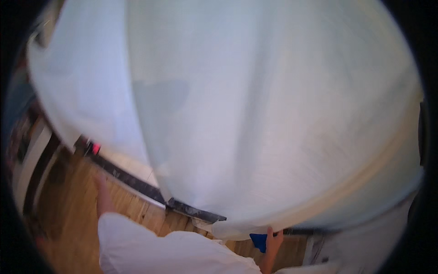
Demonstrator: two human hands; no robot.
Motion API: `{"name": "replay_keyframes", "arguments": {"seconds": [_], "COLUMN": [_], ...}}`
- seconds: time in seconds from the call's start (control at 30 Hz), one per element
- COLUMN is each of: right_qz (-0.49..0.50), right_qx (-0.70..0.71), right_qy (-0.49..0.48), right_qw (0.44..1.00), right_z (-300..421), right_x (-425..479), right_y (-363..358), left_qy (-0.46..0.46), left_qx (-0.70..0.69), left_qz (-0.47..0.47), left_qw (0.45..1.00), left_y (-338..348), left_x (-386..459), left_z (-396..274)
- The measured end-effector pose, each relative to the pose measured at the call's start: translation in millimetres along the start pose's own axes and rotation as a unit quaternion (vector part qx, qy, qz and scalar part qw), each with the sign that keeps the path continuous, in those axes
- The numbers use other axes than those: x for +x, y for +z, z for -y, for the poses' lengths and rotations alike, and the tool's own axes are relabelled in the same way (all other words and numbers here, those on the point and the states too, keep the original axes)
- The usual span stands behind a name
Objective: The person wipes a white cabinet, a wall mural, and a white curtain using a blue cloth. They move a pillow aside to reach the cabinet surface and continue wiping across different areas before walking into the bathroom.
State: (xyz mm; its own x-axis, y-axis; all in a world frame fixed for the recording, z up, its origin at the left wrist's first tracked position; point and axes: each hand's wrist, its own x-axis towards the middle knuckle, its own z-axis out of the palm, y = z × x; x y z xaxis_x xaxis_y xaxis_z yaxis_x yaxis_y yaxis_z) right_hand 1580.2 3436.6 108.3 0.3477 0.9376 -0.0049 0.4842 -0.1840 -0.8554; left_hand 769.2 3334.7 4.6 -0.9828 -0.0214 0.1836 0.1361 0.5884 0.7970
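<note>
A very large sheet of thin white fabric [212, 102] billows across most of the view, raised above a table. My right hand [273, 239], at the bottom right, pinches the near edge of this sheet between thumb and fingers. A small blue piece [259, 241], maybe cloth, shows beside that hand; whether the hand holds it is unclear. My left hand [99, 179] is blurred and lies at the lower left, near the dark table edge and apart from the fabric. Its finger positions cannot be made out.
The table's dark edge strip [133, 181] runs from the left to the lower middle, with a pink and black object [95, 148] on its left end. Wooden floor [78, 205] lies below. Another curved, dark-edged surface [37, 171] stands at the far left.
</note>
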Motion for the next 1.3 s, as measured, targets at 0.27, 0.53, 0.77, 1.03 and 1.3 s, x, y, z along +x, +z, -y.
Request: {"name": "replay_keyframes", "arguments": {"seconds": [0.27,0.53,0.77,1.03,1.3], "right_qz": [0.156,0.059,-0.054,-0.287,-0.422], "right_qx": [0.102,0.334,0.406,0.268,0.032], "right_qy": [0.014,-0.152,-0.37,-0.477,-0.595], "right_qw": [0.982,0.928,0.834,0.786,0.683], "right_z": [50,103,89,115,172], "right_x": [0,14,94,210,268], "right_y": [-51,-169,-239,-268,-263], "left_qy": [0.388,0.515,0.58,0.634,0.681], "left_qx": [0.183,-0.381,-0.443,-0.569,-0.434], "left_qz": [0.815,0.761,0.619,0.29,0.011], "left_qw": [0.391,0.101,0.29,0.435,0.589], "left_y": [48,-101,-117,-114,-122], "left_x": [-378,-591,-722,-783,-780], "left_z": [-94,-378,-455,-545,-614]}}
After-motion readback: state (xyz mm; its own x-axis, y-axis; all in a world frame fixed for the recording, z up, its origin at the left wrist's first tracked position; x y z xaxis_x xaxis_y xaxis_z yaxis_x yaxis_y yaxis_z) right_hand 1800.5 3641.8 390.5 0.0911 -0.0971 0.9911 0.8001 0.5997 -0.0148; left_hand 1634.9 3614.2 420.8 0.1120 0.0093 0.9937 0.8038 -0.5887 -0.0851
